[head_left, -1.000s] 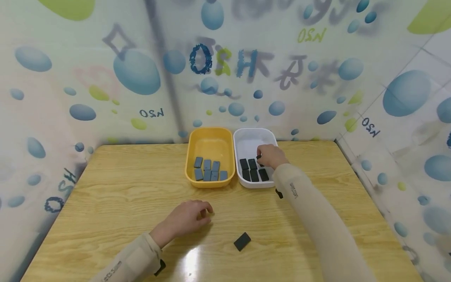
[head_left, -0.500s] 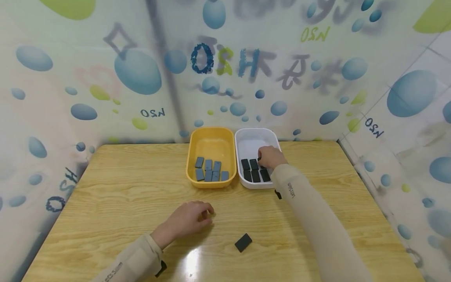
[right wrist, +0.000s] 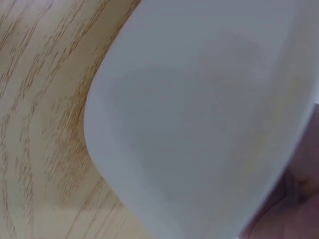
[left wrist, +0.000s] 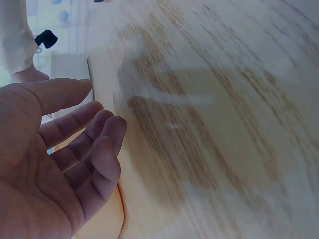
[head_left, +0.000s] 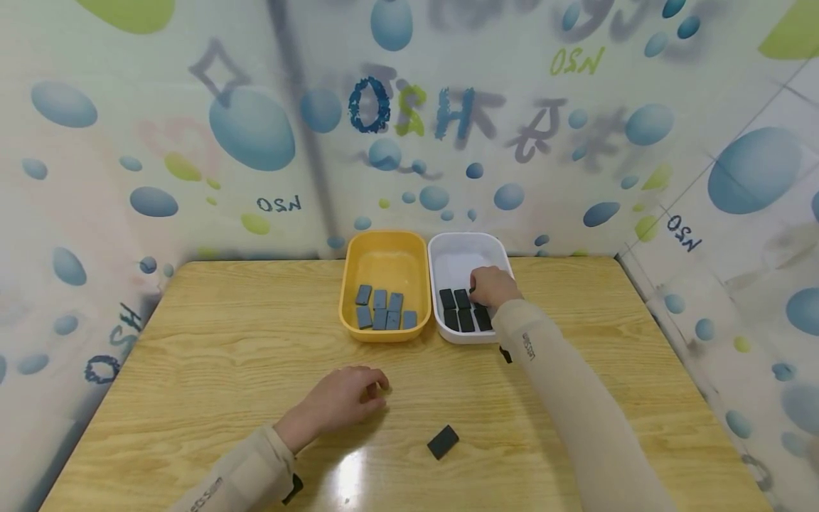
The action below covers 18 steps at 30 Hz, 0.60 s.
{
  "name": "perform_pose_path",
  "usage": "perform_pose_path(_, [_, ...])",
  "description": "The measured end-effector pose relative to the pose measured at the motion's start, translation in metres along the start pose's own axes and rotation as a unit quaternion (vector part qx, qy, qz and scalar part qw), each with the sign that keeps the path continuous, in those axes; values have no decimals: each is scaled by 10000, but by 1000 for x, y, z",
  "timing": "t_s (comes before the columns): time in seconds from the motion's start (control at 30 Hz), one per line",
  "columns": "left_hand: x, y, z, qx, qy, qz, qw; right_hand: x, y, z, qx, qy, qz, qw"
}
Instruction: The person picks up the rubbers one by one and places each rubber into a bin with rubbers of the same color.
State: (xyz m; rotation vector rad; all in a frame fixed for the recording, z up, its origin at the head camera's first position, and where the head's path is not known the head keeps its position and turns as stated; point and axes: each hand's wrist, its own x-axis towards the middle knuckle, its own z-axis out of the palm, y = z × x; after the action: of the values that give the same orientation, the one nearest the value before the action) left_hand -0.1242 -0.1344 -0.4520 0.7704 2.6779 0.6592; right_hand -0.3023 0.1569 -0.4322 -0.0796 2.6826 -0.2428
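Note:
My right hand point(head_left: 495, 286) reaches into the white bin point(head_left: 470, 240), its fingertips pinching a black rectangular tile point(head_left: 473, 290) that they mostly cover. Several black tiles point(head_left: 465, 320) lie in two rows beside and below those fingers. In the right wrist view the bin's white wall point(right wrist: 189, 114) hides the fingertips, and only part of the hand point(right wrist: 299, 194) shows. Nothing is in my left hand point(head_left: 339, 398), which rests over the table with loosely bent fingers; the left wrist view shows its bare palm point(left wrist: 40, 189). One loose black tile point(head_left: 443, 442) lies on the table to its right.
A yellow bin point(head_left: 384, 245) stands directly left of the white one, with several grey-blue tiles point(head_left: 379, 319) in its near half. Both bins are at the back of the wooden table point(head_left: 243, 320), close to the patterned wall point(head_left: 256, 92).
The right hand has lowered slightly into the white bin with its tile, which now shows less. The left hand and the loose tile stay put; the view shifts a little.

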Motion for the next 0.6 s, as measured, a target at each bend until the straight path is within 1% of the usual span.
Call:
perform_pose_path(0.13, [0, 1, 0, 10, 17, 17, 10000, -6, 0, -3, -22, 71, 37, 10000])
perform_pose_path(0.2, [0, 1, 0, 7, 42, 39, 10000, -9, 0, -7, -72, 213, -10, 9997])
perform_pose_path(0.37, [1, 1, -1, 1, 82, 76, 9999, -21, -1, -17, -112, 573, -267, 9979])
perform_pose_path(0.5, [1, 1, -1, 18, 55, 43, 10000, -33, -4, -23, -144, 620, -480, 9968])
perform_pose_path(0.6, [2, 2, -1, 44, 56, 41, 10000, -42, -7, -26, -271, 683, -645, 9952])
